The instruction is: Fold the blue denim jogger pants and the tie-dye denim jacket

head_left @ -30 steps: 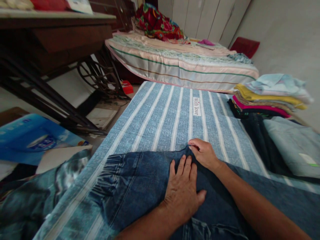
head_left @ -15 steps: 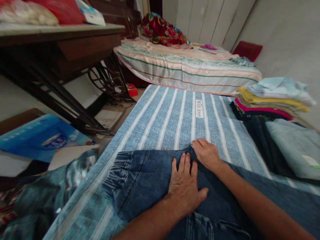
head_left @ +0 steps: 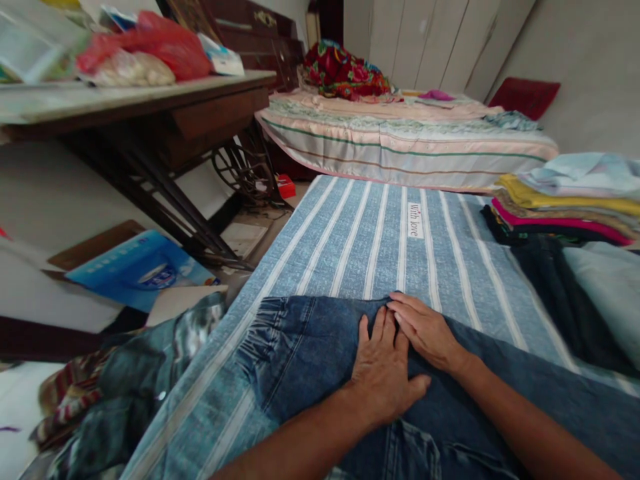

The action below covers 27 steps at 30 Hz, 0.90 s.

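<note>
A pair of blue denim jeans with an elastic cuff lies spread on a blue striped sheet in front of me. My left hand rests flat on the denim, fingers stretched out. My right hand lies beside it at the upper edge of the jeans, fingers laid flat on the fabric, holding nothing that I can see.
A stack of folded clothes sits at the right, with dark and pale garments below it. A mattress with a floral bundle lies beyond. At left stand a dark sewing-machine table, a blue package and crumpled clothes.
My right hand has gone from pinching the jeans' edge to lying flat on it. The view has tilted upward and shifted; my left hand stays flat.
</note>
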Tool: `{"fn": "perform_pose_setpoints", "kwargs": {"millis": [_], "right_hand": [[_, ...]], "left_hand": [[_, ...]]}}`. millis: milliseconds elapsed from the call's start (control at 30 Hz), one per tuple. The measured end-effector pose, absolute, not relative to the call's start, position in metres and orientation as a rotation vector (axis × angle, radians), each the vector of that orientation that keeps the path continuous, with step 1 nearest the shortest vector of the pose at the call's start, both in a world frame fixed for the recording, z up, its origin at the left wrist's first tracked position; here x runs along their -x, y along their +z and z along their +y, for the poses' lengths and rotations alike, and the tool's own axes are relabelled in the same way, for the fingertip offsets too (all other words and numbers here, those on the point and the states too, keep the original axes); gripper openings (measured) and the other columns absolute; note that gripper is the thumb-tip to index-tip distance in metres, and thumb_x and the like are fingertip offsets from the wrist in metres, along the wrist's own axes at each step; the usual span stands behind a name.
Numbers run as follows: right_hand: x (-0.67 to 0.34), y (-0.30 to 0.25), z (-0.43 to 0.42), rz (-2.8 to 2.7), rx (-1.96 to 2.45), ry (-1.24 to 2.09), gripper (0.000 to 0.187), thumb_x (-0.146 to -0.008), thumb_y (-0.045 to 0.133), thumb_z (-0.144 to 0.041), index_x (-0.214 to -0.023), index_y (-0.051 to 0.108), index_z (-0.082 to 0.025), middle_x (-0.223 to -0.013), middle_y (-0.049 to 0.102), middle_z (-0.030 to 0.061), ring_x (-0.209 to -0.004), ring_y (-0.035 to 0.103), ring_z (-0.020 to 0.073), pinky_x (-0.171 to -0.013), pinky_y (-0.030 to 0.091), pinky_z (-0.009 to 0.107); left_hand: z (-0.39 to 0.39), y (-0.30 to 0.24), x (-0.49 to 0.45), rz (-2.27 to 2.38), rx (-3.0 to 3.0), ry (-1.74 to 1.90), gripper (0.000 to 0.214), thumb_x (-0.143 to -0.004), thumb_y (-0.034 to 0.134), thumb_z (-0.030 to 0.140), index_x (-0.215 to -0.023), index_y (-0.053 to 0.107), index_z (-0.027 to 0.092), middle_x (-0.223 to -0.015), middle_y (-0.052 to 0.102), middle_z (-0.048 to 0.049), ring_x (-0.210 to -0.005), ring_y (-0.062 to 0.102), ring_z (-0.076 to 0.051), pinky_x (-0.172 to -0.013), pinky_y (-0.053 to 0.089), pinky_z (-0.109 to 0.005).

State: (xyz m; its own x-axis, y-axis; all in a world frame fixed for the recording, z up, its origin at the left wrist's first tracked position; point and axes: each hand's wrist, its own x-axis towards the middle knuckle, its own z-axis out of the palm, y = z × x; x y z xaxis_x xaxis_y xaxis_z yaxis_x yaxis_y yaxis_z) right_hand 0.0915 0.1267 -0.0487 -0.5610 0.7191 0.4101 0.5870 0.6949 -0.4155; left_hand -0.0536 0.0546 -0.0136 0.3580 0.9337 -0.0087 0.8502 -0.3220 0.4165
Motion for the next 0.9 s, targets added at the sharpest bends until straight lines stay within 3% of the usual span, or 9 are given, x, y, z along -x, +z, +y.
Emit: {"fn": "perform_pose_setpoints", "kwargs": {"millis": [167,367,500,600,733,900], "right_hand": [[-0.092,-0.048,0.125,-2.353,0.919,0.283,0.028,-0.092,0.044,-0.025,-0.114,0.061,-0.018,-0.125,0.058,0.0129,-0.117,0.054,0.0221,-0.099,0.047,0.04],[-0.09,-0.048,0.125,-2.432,0.935,0.207,0.026,-0.09,0.048,-0.023,-0.109,0.063,-0.013,-0.125,0.058,0.0141,-0.116,0.054,0.025,-0.1,0.046,0.042],[-0.09,-0.046,0.125,-2.448,0.915,0.2,0.026,-0.09,0.048,-0.023,-0.109,0.062,-0.013,-0.124,0.058,0.0135,-0.115,0.054,0.0243,-0.1,0.046,0.041],[-0.091,-0.045,0.125,-2.454,0.91,0.198,0.025,-0.089,0.049,-0.024,-0.109,0.061,-0.014,-0.124,0.058,0.0134,-0.116,0.053,0.0247,-0.1,0.045,0.042],[-0.091,-0.045,0.125,-2.45,0.916,0.212,0.025,-0.089,0.049,-0.024,-0.109,0.061,-0.014,-0.124,0.057,0.0132,-0.115,0.053,0.025,-0.1,0.045,0.042],[-0.091,-0.046,0.126,-2.44,0.919,0.246,0.025,-0.088,0.05,-0.023,-0.109,0.061,-0.015,-0.125,0.057,0.0128,-0.116,0.053,0.0248,-0.1,0.045,0.042]], "left_hand": [[0.053,0.001,0.076,1.592,-2.297,0.419,0.039,-0.089,0.045,0.033,-0.121,0.052,0.013,-0.14,0.044,-0.012,-0.136,0.031,-0.024,-0.111,0.03,-0.042],[0.053,0.006,0.123,1.833,-2.459,0.39,0.029,-0.089,0.041,0.017,-0.113,0.054,0.011,-0.136,0.048,-0.0137,-0.134,0.034,-0.025,-0.107,0.035,-0.043],[0.078,0.028,0.149,1.962,-2.491,0.194,0.031,-0.088,0.046,0.024,-0.116,0.053,0.012,-0.131,0.052,-0.0152,-0.129,0.04,-0.028,-0.107,0.033,-0.046],[0.106,0.044,0.158,1.913,-2.409,-0.167,0.036,-0.086,0.053,0.038,-0.112,0.056,0.013,-0.113,0.063,-0.014,-0.112,0.055,-0.03,-0.099,0.038,-0.047],[0.134,0.048,0.165,1.767,-2.258,-0.422,0.047,-0.076,0.058,0.055,-0.1,0.063,0.016,-0.102,0.067,-0.0122,-0.1,0.061,-0.03,-0.085,0.045,-0.038],[0.147,0.047,0.174,1.653,-2.098,-0.459,0.038,-0.068,0.065,0.051,-0.089,0.066,0.019,-0.089,0.067,-0.0046,-0.089,0.062,-0.024,-0.069,0.044,-0.026]]}}
